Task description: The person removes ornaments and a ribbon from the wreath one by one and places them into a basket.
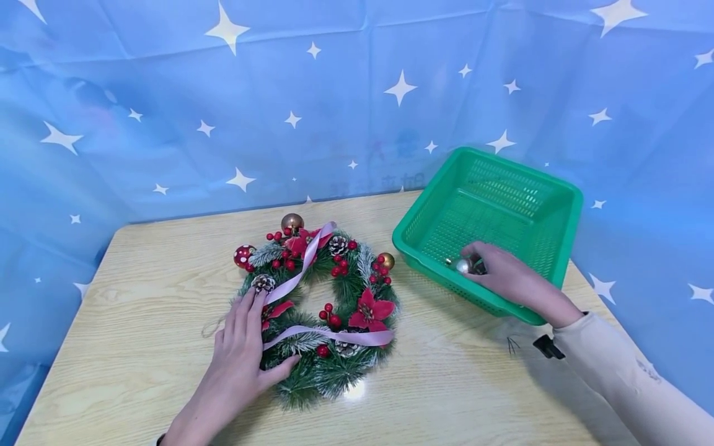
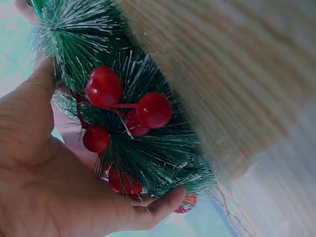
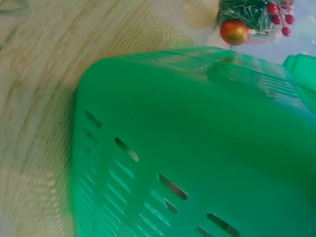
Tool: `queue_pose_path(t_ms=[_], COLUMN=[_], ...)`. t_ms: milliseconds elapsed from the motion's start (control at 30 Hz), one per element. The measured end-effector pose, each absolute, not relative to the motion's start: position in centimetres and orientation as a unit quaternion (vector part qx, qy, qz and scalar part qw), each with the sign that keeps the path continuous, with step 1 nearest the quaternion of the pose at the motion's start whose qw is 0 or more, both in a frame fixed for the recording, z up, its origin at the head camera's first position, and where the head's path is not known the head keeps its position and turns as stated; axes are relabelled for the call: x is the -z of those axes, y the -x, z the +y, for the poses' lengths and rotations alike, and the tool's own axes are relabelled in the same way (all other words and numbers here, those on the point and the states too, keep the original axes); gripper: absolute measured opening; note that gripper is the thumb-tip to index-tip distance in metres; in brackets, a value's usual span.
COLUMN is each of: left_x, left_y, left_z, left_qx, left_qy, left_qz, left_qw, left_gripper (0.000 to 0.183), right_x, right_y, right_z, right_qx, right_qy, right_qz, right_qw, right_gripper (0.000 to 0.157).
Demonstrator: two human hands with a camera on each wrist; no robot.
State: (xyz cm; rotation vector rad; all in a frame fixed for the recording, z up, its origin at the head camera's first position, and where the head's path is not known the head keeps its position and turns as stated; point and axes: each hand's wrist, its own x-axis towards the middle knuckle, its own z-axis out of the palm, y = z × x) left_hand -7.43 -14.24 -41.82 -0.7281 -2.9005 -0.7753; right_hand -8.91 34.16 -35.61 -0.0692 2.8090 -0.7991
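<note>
A green Christmas wreath (image 1: 304, 371) lies on the table, dressed with pinecones, red poinsettias, red berries (image 2: 154, 109), bauble balls and a pale pink ribbon (image 1: 357, 337). My left hand (image 1: 237, 353) rests on its left side, fingers stretched over the greenery by a pinecone (image 1: 263, 284) and thumb spread along the front. Inside the near side of a green plastic basket (image 1: 485, 214), my right hand (image 1: 504, 275) pinches a silver bauble (image 1: 463, 266) between thumb and fingers. The right wrist view is mostly filled by the basket's slotted wall (image 3: 148, 123), which hides that hand.
The basket stands at the table's right rear, right of the wreath. A gold bauble (image 1: 386, 260) sits on the wreath's edge facing it. Thin dark strands (image 1: 512, 345) lie on the wooden table (image 1: 139, 310) before the basket. Behind hangs a blue star-patterned cloth (image 1: 334, 111).
</note>
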Motion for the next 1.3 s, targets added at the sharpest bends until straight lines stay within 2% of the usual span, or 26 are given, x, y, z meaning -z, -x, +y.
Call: queue_pose_path(t_ms=[267,467,633,900,1033,1133,1300], left_x=[42.0,42.0,41.9,41.9,41.8,41.9,42.0], left_y=[7.6,7.7,8.0,8.3,8.3,8.2,8.2], left_z=[-14.3,-14.5,-14.5,-14.6,-14.6,-14.7,-15.0], left_qx=[0.251,0.252,0.26,0.278,0.282,0.282,0.281], left_qy=[0.246,0.253,0.258,0.27,0.264,0.267,0.28], left_qz=[-0.936,-0.934,-0.93,-0.922,-0.922,-0.921,-0.918], left_qw=[0.023,0.028,0.027,0.028,0.01,0.01,0.02], left_gripper=[0.125,0.124,0.124,0.123,0.123,0.123,0.123], right_x=[35.4,34.6,34.2,34.5,34.5,34.6,35.0], right_y=[8.6,7.8,6.6,5.4,5.1,4.9,4.7], right_z=[34.2,33.9,33.2,31.2,30.1,28.9,27.1], right_qx=[0.272,0.295,0.33,0.372,0.396,0.403,0.375], right_qy=[0.028,0.026,0.018,0.048,0.101,0.172,0.25], right_qz=[0.955,0.952,0.943,0.922,0.9,0.881,0.879], right_qw=[0.111,0.083,0.028,-0.098,-0.153,-0.177,-0.154], right_gripper=[0.038,0.049,0.05,0.039,0.037,0.044,0.055])
